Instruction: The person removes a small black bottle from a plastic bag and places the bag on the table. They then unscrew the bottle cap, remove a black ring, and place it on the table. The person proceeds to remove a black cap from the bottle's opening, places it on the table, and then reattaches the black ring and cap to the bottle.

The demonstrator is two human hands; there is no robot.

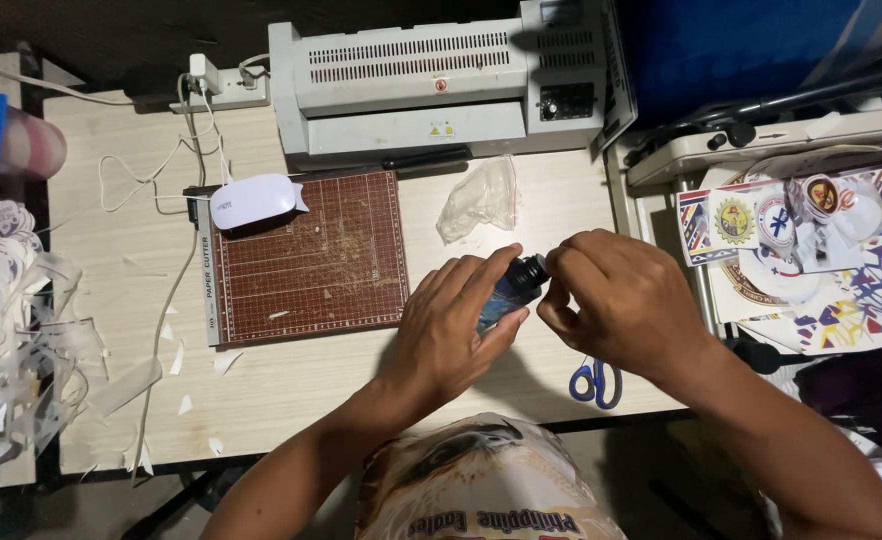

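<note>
Bottle [509, 290], small, dark, bluish body, black cap, tilted between hands.

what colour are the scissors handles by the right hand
Blue, seen in the head view: the scissors lie on the table edge just below the right hand.

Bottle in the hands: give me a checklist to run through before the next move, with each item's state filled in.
1. Left hand wrapped round the bottle: ok.
2. Right hand on the dark cap, fingertips at it: ok.
3. Bottle held above the table, not resting on it: ok.
4. Cap tight or loose: cannot tell, fingers cover it.
5. Bottle upright: not ok, it lies tilted with the cap toward the right.
6. Scissors apart from both hands, at the table's near edge: ok.
</note>
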